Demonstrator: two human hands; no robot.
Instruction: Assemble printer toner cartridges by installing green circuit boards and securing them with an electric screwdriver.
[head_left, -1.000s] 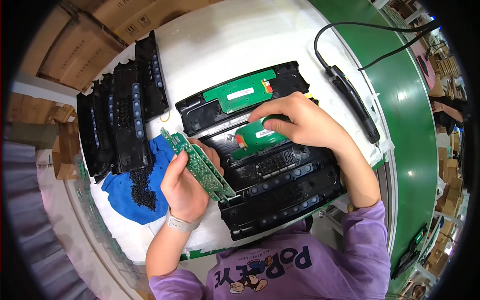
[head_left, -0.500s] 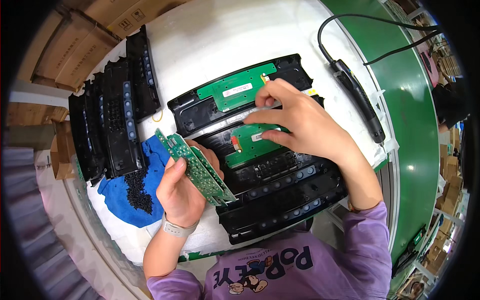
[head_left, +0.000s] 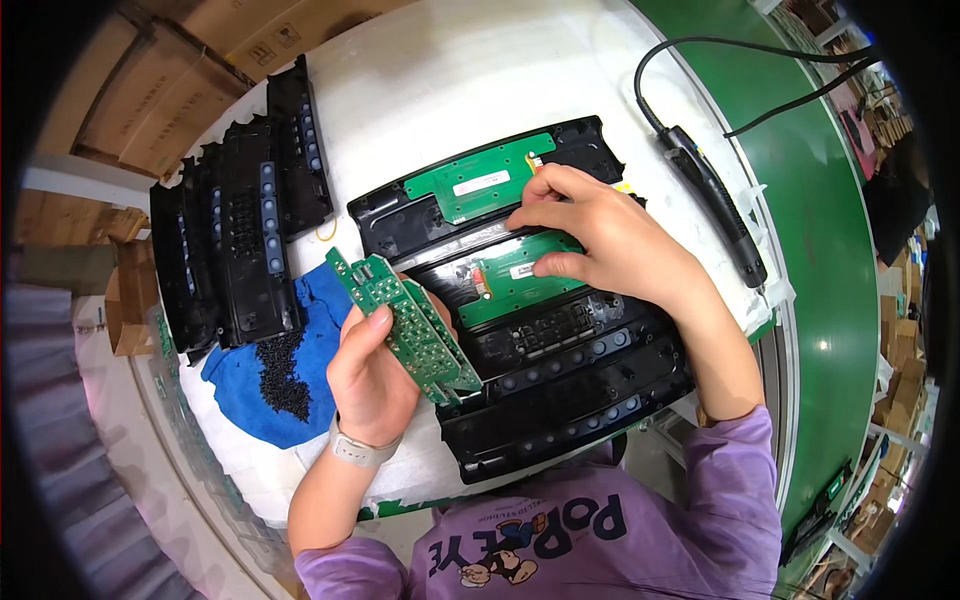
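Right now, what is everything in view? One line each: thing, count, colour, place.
Curved plastic housings: several, black, centre and left
Flat label-bearing circuit boards: two, green, in the centre housings
Stacked circuit boards: several, green, held left of centre
Soft fabric cloth: one, blue, left
Tiny loose pieces: many, black, on the cloth
Slim corded tool: one, black, right of the housings
Cardboard boxes: several, brown, upper left
Table covering: one, white, under the housings
Long flat surface: one, green, right
Wristband: one, pale, left wrist
Shirt: one, purple, lower edge
Left hand: one, gripping the stacked boards
Right hand: one, over the nearer flat board
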